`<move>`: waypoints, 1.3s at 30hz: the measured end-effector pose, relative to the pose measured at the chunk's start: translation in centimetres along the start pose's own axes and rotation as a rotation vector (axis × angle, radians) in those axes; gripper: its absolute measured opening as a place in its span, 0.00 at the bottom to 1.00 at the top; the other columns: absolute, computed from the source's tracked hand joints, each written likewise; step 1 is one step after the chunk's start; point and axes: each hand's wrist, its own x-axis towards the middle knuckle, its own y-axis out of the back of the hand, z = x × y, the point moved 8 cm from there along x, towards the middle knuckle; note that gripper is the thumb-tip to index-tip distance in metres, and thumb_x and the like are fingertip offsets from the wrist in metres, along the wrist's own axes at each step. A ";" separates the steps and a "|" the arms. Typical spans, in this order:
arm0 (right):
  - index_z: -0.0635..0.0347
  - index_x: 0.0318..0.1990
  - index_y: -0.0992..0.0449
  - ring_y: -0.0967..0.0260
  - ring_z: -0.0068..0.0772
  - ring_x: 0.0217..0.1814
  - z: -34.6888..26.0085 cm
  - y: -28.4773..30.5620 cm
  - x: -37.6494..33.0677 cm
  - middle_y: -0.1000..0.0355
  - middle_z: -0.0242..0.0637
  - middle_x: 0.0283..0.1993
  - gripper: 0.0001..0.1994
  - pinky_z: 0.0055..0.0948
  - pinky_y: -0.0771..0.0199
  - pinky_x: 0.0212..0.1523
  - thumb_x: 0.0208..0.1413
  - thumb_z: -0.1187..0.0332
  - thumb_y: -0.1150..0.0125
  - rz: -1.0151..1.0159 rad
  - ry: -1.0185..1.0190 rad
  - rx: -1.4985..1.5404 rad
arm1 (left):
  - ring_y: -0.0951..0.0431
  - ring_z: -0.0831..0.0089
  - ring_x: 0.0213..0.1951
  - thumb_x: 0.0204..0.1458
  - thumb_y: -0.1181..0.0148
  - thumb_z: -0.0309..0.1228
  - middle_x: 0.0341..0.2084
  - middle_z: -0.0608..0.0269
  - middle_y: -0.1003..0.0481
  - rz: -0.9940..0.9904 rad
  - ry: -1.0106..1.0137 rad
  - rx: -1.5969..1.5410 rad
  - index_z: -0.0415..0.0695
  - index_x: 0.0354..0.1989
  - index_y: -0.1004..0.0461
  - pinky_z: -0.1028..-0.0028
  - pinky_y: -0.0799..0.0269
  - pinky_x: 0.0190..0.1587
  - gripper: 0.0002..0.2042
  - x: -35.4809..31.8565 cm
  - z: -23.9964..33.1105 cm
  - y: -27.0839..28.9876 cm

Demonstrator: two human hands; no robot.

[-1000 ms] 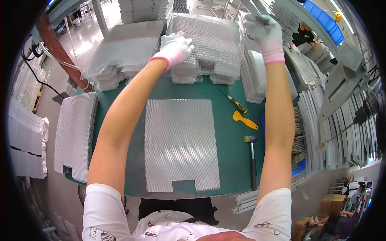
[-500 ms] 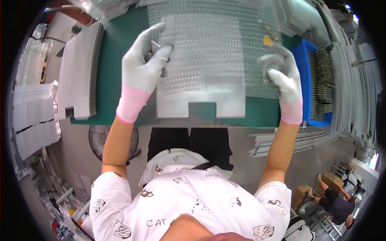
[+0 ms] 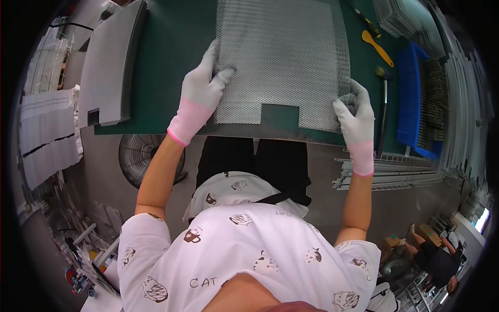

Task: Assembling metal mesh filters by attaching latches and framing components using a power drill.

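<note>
A silver metal mesh sheet [image 3: 280, 62] with a rectangular notch in its near edge lies in front of me on the green table [image 3: 171, 67]. Along its right side another mesh layer shows, slightly offset. My left hand [image 3: 204, 87], in a white glove with a pink cuff, is closed on the sheet's left edge, thumb on top. At the near right corner my right hand [image 3: 357, 117], gloved the same way, pinches the edge between thumb and fingers. Some fingertips of both hands are hidden under the mesh.
A stack of notched mesh sheets [image 3: 109, 67] stands at the table's left. On the right lie a yellow scraper [image 3: 378, 48], a yellow-and-black handled tool [image 3: 370, 24], a long-handled tool [image 3: 384, 96] and a blue bin [image 3: 408, 99] of mesh pieces. A floor fan [image 3: 140, 158] stands below.
The upper mesh has come down onto the notched sheet and now nearly lines up with it. My hands have come closer together and hold the edges. The tools at right are uncovered.
</note>
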 end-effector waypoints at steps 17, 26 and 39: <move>0.66 0.57 0.36 0.28 0.38 0.36 1.9 -1.1 -0.1 0.28 0.48 0.37 0.26 0.31 0.27 0.41 0.50 0.68 0.39 0.012 -0.084 -0.087 | 0.22 0.52 0.34 0.53 0.42 0.33 0.30 0.43 0.24 -0.100 0.186 0.142 0.41 0.65 0.44 0.65 0.28 0.41 0.30 -0.6 -1.5 -1.5; 0.61 0.60 0.38 0.28 0.51 0.46 -1.5 -2.5 1.1 0.30 0.50 0.44 0.28 0.44 0.25 0.43 0.51 0.62 0.39 -0.134 0.036 -0.761 | 0.24 0.49 0.46 0.48 0.37 0.40 0.42 0.40 0.25 -0.305 0.409 0.348 0.40 0.64 0.42 0.63 0.30 0.50 0.35 1.0 -1.6 -1.3; 0.65 0.41 0.22 0.24 0.41 0.43 -25.5 -9.2 20.9 0.23 0.49 0.38 0.16 0.33 0.26 0.45 0.51 0.62 0.41 0.060 0.777 -0.103 | 0.24 0.65 0.35 0.41 0.42 0.26 0.28 0.65 0.26 -0.174 -0.494 0.450 0.48 0.33 0.21 0.62 0.33 0.48 0.09 1.9 3.0 -2.9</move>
